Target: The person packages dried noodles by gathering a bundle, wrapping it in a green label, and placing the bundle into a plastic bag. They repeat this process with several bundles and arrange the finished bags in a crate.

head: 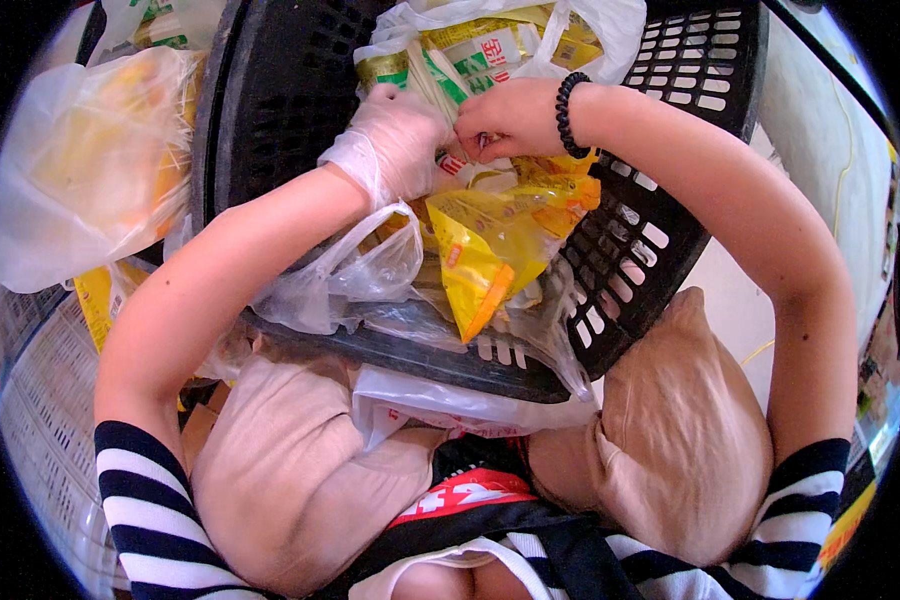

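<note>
My left hand [405,139], in a clear plastic glove, is curled shut over the black plastic basket [270,135]. Its fingertips meet those of my bare right hand [514,116], which wears a black coiled band at the wrist. Between them runs the lower end of a green-and-white plastic packet [431,79] with a pale folded strip; the exact grip is partly hidden by my fingers. Below my hands lies a crumpled yellow plastic packet [487,232]. A white plastic bag [600,37] holding yellow, printed packets sits at the basket's far end.
A clear plastic bag [345,270] with loop handles hangs over the basket's near side. To the left stands a full translucent bag [90,165] of yellow things. Newspaper [60,375] lies at lower left. My knees flank the basket, with a white bag [465,405] between them.
</note>
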The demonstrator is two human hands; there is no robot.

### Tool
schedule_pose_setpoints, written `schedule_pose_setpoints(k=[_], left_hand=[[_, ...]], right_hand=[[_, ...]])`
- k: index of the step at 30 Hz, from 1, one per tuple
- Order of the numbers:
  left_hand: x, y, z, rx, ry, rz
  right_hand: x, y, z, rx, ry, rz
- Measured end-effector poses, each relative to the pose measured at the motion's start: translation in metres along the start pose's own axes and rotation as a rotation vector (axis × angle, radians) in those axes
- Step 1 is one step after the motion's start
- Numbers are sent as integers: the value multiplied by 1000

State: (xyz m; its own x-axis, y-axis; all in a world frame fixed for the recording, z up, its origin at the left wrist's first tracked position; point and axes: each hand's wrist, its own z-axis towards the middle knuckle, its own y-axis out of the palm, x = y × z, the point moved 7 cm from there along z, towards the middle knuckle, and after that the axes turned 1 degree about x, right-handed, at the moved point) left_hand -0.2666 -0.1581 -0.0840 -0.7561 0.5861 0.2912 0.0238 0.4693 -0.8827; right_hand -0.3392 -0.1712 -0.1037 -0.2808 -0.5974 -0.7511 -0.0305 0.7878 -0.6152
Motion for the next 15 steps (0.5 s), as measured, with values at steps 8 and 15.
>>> schedule_pose_setpoints(k=[8, 15], left_hand=[[-3, -4, -6, 91, 82, -35], [6, -8, -14, 84, 207, 57]], right_hand=[[-1, -11, 3, -21, 64, 163], [12, -14, -12, -53, 156, -44]])
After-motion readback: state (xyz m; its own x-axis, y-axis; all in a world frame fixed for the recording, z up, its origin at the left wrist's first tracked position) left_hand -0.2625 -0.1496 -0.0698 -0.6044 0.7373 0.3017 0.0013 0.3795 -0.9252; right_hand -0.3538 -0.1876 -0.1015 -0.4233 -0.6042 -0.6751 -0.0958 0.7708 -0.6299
